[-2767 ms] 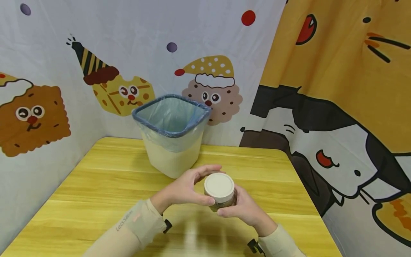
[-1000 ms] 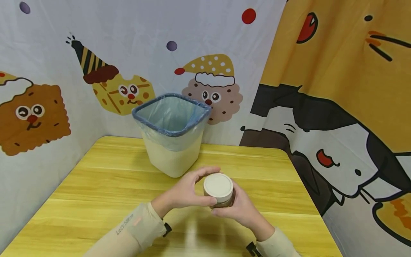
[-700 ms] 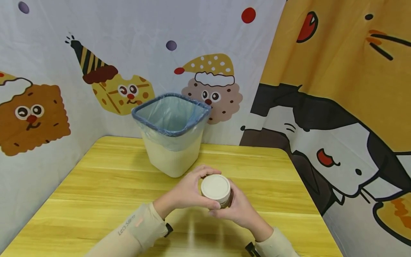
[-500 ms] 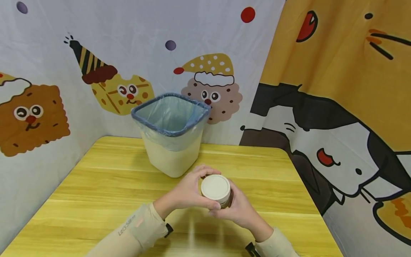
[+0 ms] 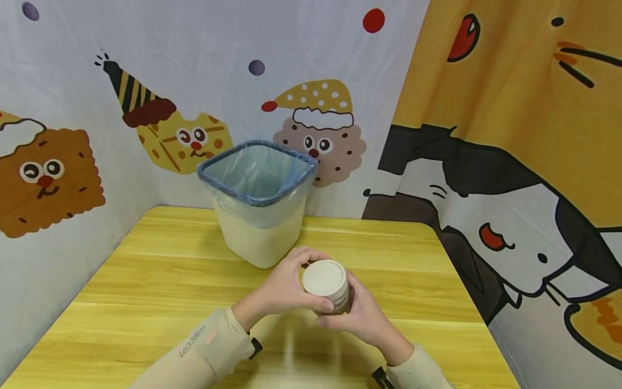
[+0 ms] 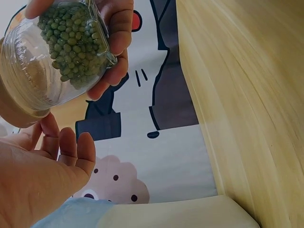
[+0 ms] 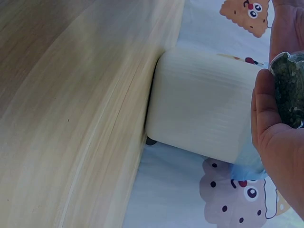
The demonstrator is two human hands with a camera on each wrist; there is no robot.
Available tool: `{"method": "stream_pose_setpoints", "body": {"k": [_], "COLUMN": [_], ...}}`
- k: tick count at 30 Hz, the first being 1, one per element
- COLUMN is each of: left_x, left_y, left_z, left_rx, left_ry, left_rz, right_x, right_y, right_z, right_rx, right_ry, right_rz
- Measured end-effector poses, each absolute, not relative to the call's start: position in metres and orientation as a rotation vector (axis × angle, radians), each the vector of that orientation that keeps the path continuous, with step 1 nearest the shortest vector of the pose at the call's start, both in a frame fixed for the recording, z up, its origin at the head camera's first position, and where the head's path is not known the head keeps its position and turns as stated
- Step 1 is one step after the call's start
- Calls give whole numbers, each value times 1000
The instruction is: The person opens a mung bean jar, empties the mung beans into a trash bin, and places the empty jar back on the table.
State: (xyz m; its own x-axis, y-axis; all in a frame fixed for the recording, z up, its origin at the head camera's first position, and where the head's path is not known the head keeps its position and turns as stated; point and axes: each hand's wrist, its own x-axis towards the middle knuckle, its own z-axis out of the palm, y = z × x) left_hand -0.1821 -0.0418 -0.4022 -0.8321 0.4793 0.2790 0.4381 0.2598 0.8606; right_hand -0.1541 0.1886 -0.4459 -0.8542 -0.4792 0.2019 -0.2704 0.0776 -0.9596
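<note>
Both hands are around a clear jar (image 6: 35, 64) above the front half of the table. Small round green beans (image 6: 73, 40) lie toward the jar's bottom in the left wrist view. My left hand (image 5: 284, 289) grips the cream lid (image 5: 324, 277), thumb on the near side and fingers on the far side. Clear ridged neck shows just below the lid in the head view. From the right, my right hand (image 5: 364, 316) holds the jar's body, with its fingers curled under the base in the left wrist view. The jar leans slightly.
A cream trash bin (image 5: 262, 243) lined with a blue plastic bag (image 5: 257, 201) stands at the back of the wooden table (image 5: 160, 281), behind the hands. Cartoon-printed curtains (image 5: 194, 32) hang close behind and beside the table.
Over these frames the hands and jar have shifted slightly left. The lid now tilts a little, and more of the jar's neck shows beneath it. The bin has stayed put.
</note>
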Motion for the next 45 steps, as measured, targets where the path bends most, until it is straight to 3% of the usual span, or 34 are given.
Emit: {"method": "stream_pose_setpoints", "body": {"k": [45], "left_x": [-183], "left_y": [-63], "left_z": [-407], "left_rx": [861], "left_ry": [2430], "left_rz": [1759], "right_x": [-153], "right_y": [197], "right_z": [-446], "right_rx": [-664], "right_ry": [2173], "right_rz": [-1931]}}
